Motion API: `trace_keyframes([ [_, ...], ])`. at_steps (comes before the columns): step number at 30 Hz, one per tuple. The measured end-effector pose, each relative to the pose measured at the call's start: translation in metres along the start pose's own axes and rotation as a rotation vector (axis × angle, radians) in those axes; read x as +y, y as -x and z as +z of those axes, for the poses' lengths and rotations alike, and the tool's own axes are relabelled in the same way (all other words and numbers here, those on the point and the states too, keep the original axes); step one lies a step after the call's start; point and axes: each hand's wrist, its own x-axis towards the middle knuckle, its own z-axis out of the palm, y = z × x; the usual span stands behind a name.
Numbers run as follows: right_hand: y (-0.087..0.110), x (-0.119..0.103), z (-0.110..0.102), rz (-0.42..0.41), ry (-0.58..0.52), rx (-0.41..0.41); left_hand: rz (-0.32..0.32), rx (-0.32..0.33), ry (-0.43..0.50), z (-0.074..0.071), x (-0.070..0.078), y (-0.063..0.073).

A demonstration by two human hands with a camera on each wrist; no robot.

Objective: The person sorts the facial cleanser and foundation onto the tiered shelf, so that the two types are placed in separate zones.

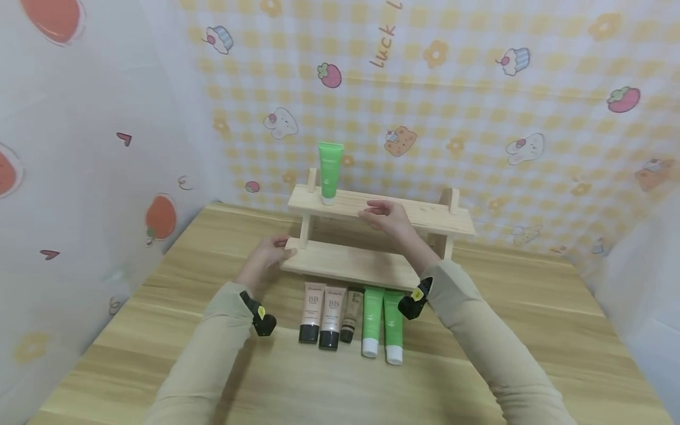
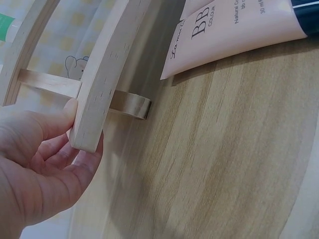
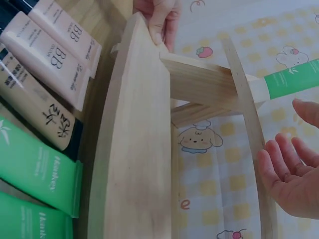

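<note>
A two-tier wooden shelf [image 1: 350,262] stands on the table. My left hand [image 1: 267,255] grips the left end of its lower board, thumb on top and fingers beneath, as the left wrist view shows. Over the front edge of the upper board, my right hand [image 1: 389,219] has loosely bent fingers and holds nothing; in the right wrist view its fingertips are by that board [image 3: 251,124]. A green tube [image 1: 330,171] stands upright on its white cap at the upper board's left end, to the left of my right hand.
In front of the shelf lie two pink BB cream tubes [image 1: 312,310] with black caps, a slim tan tube [image 1: 352,313], and two green tubes [image 1: 373,319] with white caps. A patterned cloth [image 1: 414,112] hangs behind the wooden table [image 1: 478,366].
</note>
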Motion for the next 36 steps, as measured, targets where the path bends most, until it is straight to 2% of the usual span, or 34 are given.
trace_keyframes([
  [6, 0.009, 0.01, -0.01, 0.024, 0.0, -0.002, 0.029, -0.007, -0.025, -0.001, 0.001, 0.0],
  [15, 0.021, 0.029, -0.019, 0.097, -0.05, -0.074, -0.006, -0.012, -0.044, -0.002, 0.002, 0.0],
  [22, 0.04, 0.046, -0.026, 0.142, -0.038, -0.126, -0.011, -0.031, 0.02, 0.0, 0.002, -0.004],
  [31, 0.059, 0.074, -0.036, 0.217, -0.047, -0.167, -0.005, -0.038, -0.002, -0.001, 0.001, -0.005],
  [36, 0.065, 0.085, -0.042, 0.239, -0.028, -0.205, 0.002, -0.052, 0.043, -0.001, 0.001, -0.005],
])
